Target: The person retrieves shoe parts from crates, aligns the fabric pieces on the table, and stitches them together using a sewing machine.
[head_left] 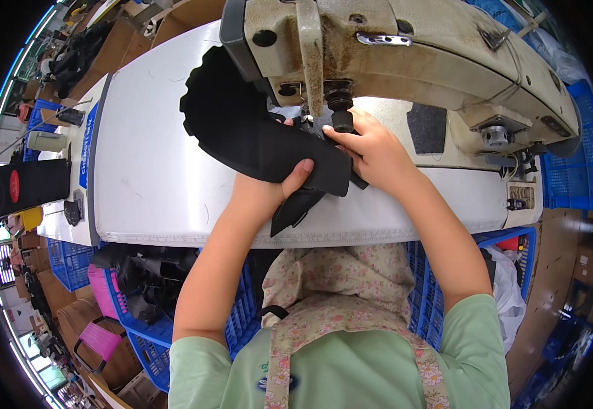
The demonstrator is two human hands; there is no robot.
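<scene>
A curved black padded piece [235, 116] with a scalloped outer edge lies under the head of a sewing machine [392, 54]. My left hand [279, 183] grips its near part, thumb on top and the other fingers mostly hidden beneath. Close to the needle area, my right hand [375, 146] pinches the piece's right side between thumb and fingers. Black strap-like ends [296, 208] hang below the piece toward the table's front edge. The machine head and the piece hide the exact stitching spot.
The white sewing table [153, 177] extends left of the piece. A dark grey fabric patch [426, 128] lies on the machine bed to the right. Below the table stand a blue crate [140, 327] of black scraps and another blue crate [529, 255] with plastic bags.
</scene>
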